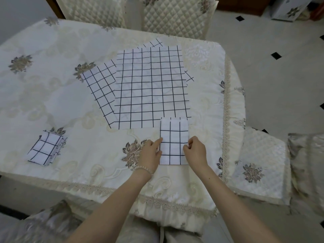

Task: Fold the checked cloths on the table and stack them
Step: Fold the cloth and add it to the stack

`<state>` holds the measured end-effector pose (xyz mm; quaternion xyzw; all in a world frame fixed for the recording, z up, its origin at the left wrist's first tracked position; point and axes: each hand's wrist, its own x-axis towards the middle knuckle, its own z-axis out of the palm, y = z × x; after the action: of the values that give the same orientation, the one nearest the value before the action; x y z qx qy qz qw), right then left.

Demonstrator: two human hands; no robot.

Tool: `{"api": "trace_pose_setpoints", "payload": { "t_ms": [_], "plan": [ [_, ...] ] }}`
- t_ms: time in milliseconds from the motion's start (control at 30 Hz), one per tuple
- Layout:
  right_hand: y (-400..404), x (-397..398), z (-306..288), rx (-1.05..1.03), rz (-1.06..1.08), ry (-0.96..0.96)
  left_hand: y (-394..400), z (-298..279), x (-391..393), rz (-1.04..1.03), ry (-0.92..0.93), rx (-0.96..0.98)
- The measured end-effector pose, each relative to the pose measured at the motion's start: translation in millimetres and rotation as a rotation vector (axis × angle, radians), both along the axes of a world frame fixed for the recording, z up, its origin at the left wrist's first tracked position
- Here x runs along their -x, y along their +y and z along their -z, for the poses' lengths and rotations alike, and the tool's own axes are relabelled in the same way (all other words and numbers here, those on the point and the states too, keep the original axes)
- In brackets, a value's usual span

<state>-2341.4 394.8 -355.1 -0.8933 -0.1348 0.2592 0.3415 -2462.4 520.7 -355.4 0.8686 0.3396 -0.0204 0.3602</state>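
A folded checked cloth [173,137], a narrow white strip with black grid lines, lies near the table's front edge. My left hand [150,156] rests at its left edge with the index finger pointing onto it. My right hand [196,151] pinches its right edge between thumb and fingers. Beyond it, several unfolded checked cloths [150,85] lie spread flat and overlapping at the table's middle. At the front left sits a small stack of folded checked cloths [44,149].
The table [52,93] wears a cream embroidered cover with flower motifs and lace trim. Quilted chairs stand at the far side [175,14] and at the right [259,165]. Another cushioned seat [49,223] is at the bottom left.
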Motion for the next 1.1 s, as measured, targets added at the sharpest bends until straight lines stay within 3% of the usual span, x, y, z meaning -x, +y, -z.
{"api": "trace_pose_setpoints", "payload": {
  "t_ms": [233,400,500,633,733,967,1100],
  "plan": [
    [-4,10,5,-0.045,0.028,-0.200,5,7,4,0.169,0.078,-0.129],
    [36,33,6,-0.016,-0.338,-0.548,6,11,5,0.207,0.149,-0.197],
    [67,45,16,-0.001,-0.519,-0.504,6,15,8,0.020,0.088,-0.158],
    [62,35,41,0.100,-0.528,-0.472,7,26,12,0.269,0.115,-0.426],
    [52,23,47,0.144,-0.544,-0.510,8,28,13,0.312,0.109,-0.555],
    [20,-4,45,0.221,-0.434,-0.531,9,20,10,0.375,0.175,-0.568],
    [22,-2,45,0.226,-0.437,-0.546,1,9,-10,0.382,0.059,-0.550]
  ]
}}
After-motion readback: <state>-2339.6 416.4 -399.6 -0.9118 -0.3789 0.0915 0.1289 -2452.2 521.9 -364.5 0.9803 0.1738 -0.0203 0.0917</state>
